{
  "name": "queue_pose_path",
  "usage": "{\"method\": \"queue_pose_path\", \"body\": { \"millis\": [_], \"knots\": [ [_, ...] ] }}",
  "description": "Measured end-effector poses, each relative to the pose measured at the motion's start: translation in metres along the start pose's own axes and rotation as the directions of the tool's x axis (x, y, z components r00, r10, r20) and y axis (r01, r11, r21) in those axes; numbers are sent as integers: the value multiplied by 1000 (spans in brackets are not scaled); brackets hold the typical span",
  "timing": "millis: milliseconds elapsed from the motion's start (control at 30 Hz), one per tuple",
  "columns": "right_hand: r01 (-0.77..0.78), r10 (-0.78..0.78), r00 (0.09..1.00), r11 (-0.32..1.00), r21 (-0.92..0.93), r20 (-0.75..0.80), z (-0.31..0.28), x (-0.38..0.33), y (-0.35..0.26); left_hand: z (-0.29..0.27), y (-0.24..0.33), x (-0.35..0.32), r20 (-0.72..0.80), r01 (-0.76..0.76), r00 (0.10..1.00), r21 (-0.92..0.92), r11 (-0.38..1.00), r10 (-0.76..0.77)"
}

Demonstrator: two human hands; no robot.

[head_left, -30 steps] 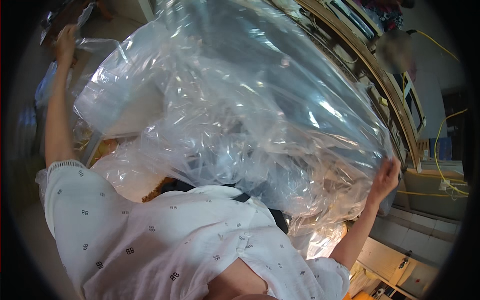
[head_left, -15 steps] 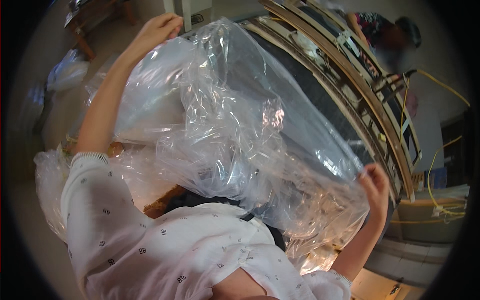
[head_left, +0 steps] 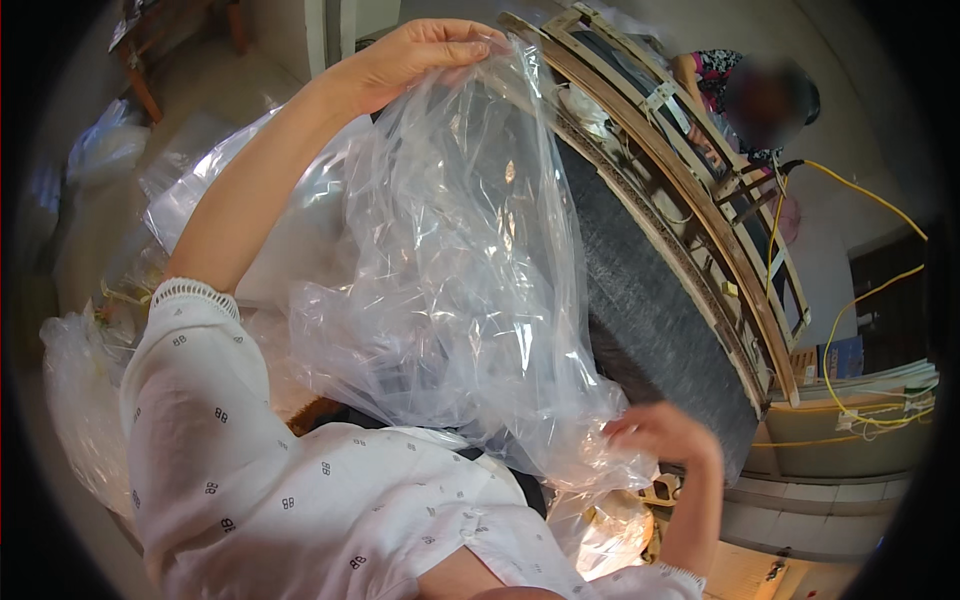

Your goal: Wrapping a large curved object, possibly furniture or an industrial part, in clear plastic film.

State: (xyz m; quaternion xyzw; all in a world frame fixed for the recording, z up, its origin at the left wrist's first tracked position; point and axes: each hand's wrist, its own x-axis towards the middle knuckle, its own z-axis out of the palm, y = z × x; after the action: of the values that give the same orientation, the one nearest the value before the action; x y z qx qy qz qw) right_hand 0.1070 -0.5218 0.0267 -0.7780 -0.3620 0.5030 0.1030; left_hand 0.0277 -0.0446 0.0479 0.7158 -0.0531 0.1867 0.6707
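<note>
A large clear plastic sheet [head_left: 450, 240] hangs in crumpled folds in front of me, falling to my lap. My left hand [head_left: 440, 55] is raised at the far side, with its fingers and thumb pinched on the sheet's upper edge. Lower down on the right, my right hand [head_left: 665, 432] is at the sheet's bunched right side. Its fingers are bent toward the plastic and blurred, so whether they grip it cannot be made out. Behind the sheet lies a dark grey flat surface [head_left: 650, 260].
A wooden frame with slats [head_left: 690, 190] runs along the dark surface's far edge. Beyond it a person [head_left: 715, 85] bends over. Yellow cables [head_left: 865, 190] hang at the right. More clear plastic [head_left: 90, 400] is heaped at the left, and a wooden-legged table [head_left: 140, 80] stands behind.
My left hand has moved right along the far side, and my right hand has come inward to the left and down. The sheet, stretched wide before, is now gathered and narrower, baring more dark surface.
</note>
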Motion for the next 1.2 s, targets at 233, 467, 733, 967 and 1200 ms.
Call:
{"method": "queue_pose_path", "body": {
  "millis": [233,467,733,967,1200],
  "knots": [
    [735,-510,559,670,105,-654,-75,73,-140,36,42,-26,185,-183,968,59,981,169],
    [799,-620,597,397,452,-509,-104,101,-208,51,57,-36,211,-117,971,5,993,113],
    [899,-682,261,429,-85,-683,-94,98,-204,74,66,-27,149,-212,975,408,888,164],
    [597,-665,490,727,-339,-563,-92,68,-205,85,60,-32,213,-323,943,410,853,255],
    [-12,-823,197,541,-841,-533,-75,72,-210,105,68,-33,198,-321,945,705,633,259]
  ]
}}
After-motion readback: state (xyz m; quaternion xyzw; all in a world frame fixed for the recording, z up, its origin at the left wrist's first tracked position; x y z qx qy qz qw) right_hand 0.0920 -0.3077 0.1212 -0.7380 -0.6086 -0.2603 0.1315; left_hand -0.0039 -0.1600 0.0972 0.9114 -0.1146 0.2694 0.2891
